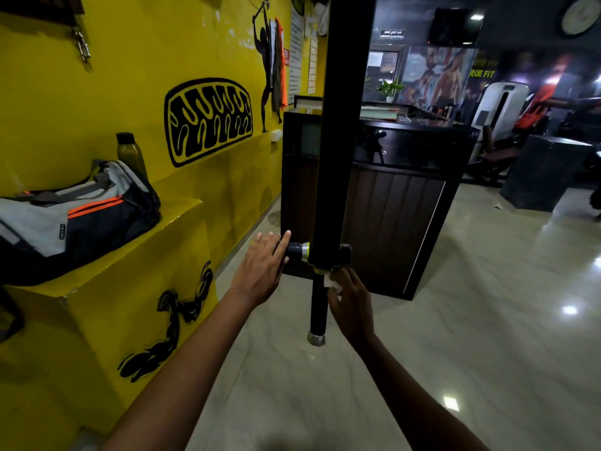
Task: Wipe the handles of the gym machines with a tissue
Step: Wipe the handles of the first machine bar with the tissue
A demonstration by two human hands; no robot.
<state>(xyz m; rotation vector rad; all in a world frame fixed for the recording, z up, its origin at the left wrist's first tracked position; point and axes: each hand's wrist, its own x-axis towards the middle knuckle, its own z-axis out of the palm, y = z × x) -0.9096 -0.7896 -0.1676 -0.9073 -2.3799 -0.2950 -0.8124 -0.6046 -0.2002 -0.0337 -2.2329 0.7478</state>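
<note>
A black machine bar [344,125] hangs down the middle of the head view and ends in a crosswise handle [297,249] and a lower black grip [318,304] with a silver end cap. My left hand [261,265] lies over the left end of the crosswise handle with its fingers fairly straight. My right hand [349,301] holds a white tissue [331,283] against the right side of the lower grip, just under the joint.
A yellow wall and ledge [136,242] on the left carry a grey-and-black bag [74,216] and a bottle [130,154]. A dark wooden counter [390,206] stands right behind the bar. Gym machines [500,118] fill the back right. Glossy tiled floor [471,320] spreads to the right.
</note>
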